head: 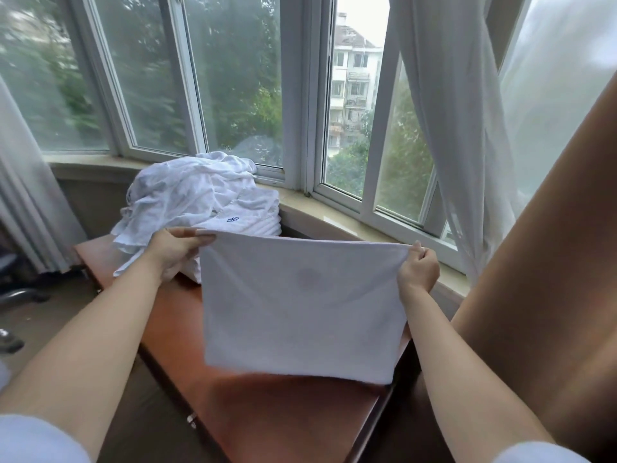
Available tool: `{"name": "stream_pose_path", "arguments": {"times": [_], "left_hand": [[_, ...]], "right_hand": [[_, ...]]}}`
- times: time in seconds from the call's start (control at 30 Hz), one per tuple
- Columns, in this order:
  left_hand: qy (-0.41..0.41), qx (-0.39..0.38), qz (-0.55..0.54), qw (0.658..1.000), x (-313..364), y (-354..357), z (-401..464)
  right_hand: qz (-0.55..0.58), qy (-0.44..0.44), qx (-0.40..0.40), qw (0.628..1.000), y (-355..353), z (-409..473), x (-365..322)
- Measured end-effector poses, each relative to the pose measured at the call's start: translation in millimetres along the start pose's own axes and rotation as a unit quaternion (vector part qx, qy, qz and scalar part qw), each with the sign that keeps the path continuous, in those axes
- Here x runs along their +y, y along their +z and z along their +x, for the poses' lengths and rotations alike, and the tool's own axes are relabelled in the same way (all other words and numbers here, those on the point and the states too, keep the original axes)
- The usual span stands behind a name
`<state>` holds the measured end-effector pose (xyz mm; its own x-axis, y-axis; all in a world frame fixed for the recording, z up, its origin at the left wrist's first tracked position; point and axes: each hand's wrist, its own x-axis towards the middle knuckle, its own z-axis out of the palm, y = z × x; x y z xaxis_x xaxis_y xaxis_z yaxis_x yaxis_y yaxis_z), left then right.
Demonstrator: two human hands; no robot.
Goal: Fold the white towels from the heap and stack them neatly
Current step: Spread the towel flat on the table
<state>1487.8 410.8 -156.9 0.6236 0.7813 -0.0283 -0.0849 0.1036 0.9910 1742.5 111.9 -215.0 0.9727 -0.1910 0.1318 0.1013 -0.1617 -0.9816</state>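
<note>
A white towel [300,305] hangs stretched between both hands above the reddish wooden table [267,412], its lower edge just over the tabletop. The left hand [173,252] pinches the top left corner between thumb and fingers; the right hand [417,272] has its fingers curled tight round the top right corner. Behind, at the table's far end by the window sill [334,218], lies the heap [187,195] of crumpled white cloth — beside it a stack of folded towels [253,215], the top one bearing a small blue emblem.
</note>
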Motion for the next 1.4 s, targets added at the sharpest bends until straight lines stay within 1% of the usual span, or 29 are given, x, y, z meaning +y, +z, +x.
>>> {"name": "stream_pose_path", "arguments": {"times": [0.1,0.2,0.33,0.43,0.53,0.6,0.63,0.7,0.77,0.8,0.87,0.93,0.97,1.03,1.07,1.1,1.13,1.23,1.27,1.4], "left_hand": [[-0.001,-0.003,0.005,1.000,-2.9,-8.1,-9.2],[-0.011,-0.016,0.051,0.998,-10.7,-13.9,-15.7],[-0.051,-0.041,0.095,0.993,-22.3,-22.6,-10.6],[-0.070,-0.055,0.089,0.992,-27.0,-23.9,-0.2],[-0.081,-0.074,0.049,0.993,-25.9,-23.0,13.9],[-0.081,-0.070,0.042,0.993,-25.3,-21.6,25.4],[-0.075,-0.049,0.047,0.995,-25.9,-19.7,32.6],[-0.054,0.029,0.066,0.996,-28.9,-12.2,47.8],[-0.019,0.104,0.116,0.988,-35.5,-6.0,64.9],[-0.001,0.125,0.154,0.980,-38.9,-4.3,73.2],[0.024,0.138,0.240,0.960,-45.3,-2.8,88.4],[0.034,0.144,0.327,0.933,-50.1,-1.7,97.8],[0.045,0.144,0.374,0.915,-52.1,0.5,100.5],[0.090,0.141,0.470,0.867,-54.9,7.2,100.0],[0.117,0.148,0.497,0.847,-57.7,9.3,100.8],[0.138,0.161,0.507,0.836,-59.1,11.7,98.9],[0.154,0.178,0.501,0.833,-60.0,13.8,95.2],[0.172,0.239,0.447,0.845,-58.4,23.4,74.5],[0.192,0.266,0.429,0.842,-56.3,28.9,65.0],[0.294,0.376,0.360,0.802,-41.3,53.8,25.0]], "right_hand": [[0.014,-0.022,-0.006,1.000,1.2,0.0,-1.3],[0.040,-0.040,-0.014,0.998,6.7,3.2,-2.0],[0.067,-0.026,-0.026,0.997,24.4,11.7,-4.7],[0.073,-0.011,-0.029,0.997,41.0,20.5,-4.1],[0.060,-0.006,-0.026,0.998,57.7,33.3,-2.8],[0.052,-0.001,-0.027,0.998,70.0,42.7,-2.3],[0.051,0.003,-0.030,0.998,76.7,46.5,-2.3],[0.065,0.010,-0.046,0.997,90.4,54.0,-1.3],[0.068,0.011,-0.067,0.995,103.3,62.3,1.2],[0.062,0.010,-0.080,0.995,108.4,66.6,2.6],[0.011,-0.003,-0.113,0.994,116.0,76.4,8.3],[-0.064,-0.012,-0.130,0.989,119.8,81.4,13.5],[-0.079,-0.010,-0.130,0.988,120.6,81.6,15.4],[-0.068,-0.006,-0.121,0.990,121.6,76.1,17.1],[-0.054,-0.004,-0.114,0.992,122.6,71.9,16.6],[-0.039,0.001,-0.106,0.994,122.6,67.4,15.4],[-0.020,0.007,-0.098,0.995,121.9,62.6,13.0],[0.039,0.016,-0.073,0.996,112.9,49.2,3.5],[0.056,0.014,-0.066,0.996,107.9,44.8,-0.5],[0.094,-0.002,-0.005,0.996,83.8,27.4,-20.2]]}}
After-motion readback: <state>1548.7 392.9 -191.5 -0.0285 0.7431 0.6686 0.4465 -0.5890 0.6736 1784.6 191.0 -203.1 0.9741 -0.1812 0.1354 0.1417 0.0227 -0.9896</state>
